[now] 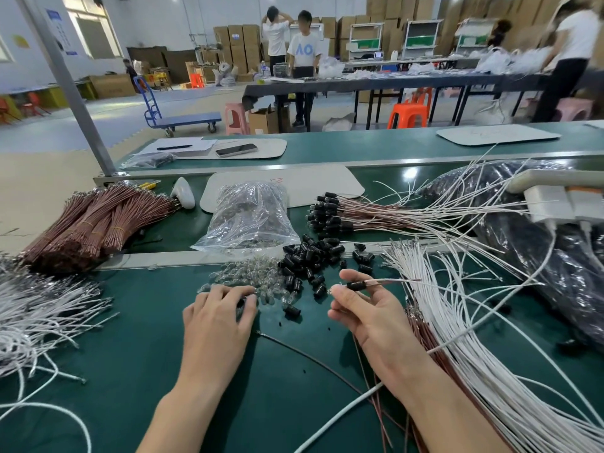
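Observation:
My right hand (366, 308) pinches a black socket (356, 285) between thumb and fingers, palm up; a white and a brown wire trail from the socket to the right. My left hand (219, 312) rests palm down on the green mat, fingers curled over the near edge of a pile of small clear bulbs (251, 279). Whether it grips a bulb is hidden under the fingers. A heap of loose black sockets (310, 259) lies just beyond and between both hands.
White wires (457, 322) fan out at right, more white wires (39, 312) at left. Brown wire bundles (94, 223) lie far left, a clear bag of bulbs (248, 217) behind the piles, wired sockets (330, 214) beyond. A dark plastic bag (539, 256) sits right.

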A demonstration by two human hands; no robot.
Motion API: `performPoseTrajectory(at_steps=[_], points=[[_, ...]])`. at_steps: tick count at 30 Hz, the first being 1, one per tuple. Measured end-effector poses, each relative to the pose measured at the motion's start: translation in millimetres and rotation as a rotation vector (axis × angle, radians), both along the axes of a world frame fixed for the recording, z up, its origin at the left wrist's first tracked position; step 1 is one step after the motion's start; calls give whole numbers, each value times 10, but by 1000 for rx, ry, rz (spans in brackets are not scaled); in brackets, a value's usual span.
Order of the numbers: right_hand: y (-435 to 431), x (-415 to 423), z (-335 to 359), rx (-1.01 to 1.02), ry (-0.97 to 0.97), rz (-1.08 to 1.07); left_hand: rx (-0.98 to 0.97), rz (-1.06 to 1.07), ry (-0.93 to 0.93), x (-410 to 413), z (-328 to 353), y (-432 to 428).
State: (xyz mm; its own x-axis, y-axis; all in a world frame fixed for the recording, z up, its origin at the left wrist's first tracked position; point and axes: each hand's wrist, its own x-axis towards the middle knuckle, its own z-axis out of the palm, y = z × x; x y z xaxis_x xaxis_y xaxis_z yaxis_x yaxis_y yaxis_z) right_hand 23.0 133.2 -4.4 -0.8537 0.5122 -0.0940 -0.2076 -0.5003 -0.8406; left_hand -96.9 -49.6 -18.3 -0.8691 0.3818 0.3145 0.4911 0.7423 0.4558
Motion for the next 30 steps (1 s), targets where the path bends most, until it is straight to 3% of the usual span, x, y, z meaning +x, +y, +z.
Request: performPoseTrajectory(at_steps=[11, 15, 19, 23, 27, 30], points=[[7, 31, 33, -3, -39, 47, -37, -107, 57, -99, -8, 22], [6, 21, 48, -16, -42, 47, 231, -138, 109, 51, 27, 76], [4, 9, 48, -26, -31, 54, 634, -208, -97, 309, 82, 230], [-12, -18, 51, -32, -24, 48, 874, -310, -406, 474, 136, 397], [-27, -44, 31, -34, -15, 60, 993, -357, -626, 500, 126, 430], [-30, -36, 22, -62, 8, 77, 997, -339, -663, 508, 100, 437]])
